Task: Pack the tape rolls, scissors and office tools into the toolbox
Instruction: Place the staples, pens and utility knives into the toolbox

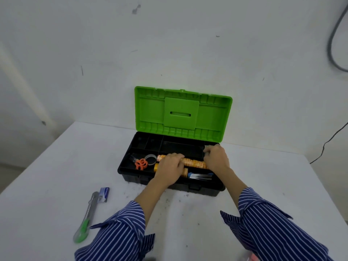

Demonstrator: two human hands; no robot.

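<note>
Orange tape stack [194, 163] lies in toolbox [131, 169], gripped by left hand [170, 169] and right hand [216, 159].

Two hands, left [170, 167] and right [215, 159], press a long orange printed tape-roll stack [194, 163] into an open black plastic toolbox [131, 173] with green lid [181, 113]; orange-handled scissors [140, 163] lie inside, a green-tipped utility knife [85, 219] on the white table [56, 176].

White table [263, 185] carries open toolbox [131, 178], utility knife [86, 217], small blue box [104, 194].
</note>
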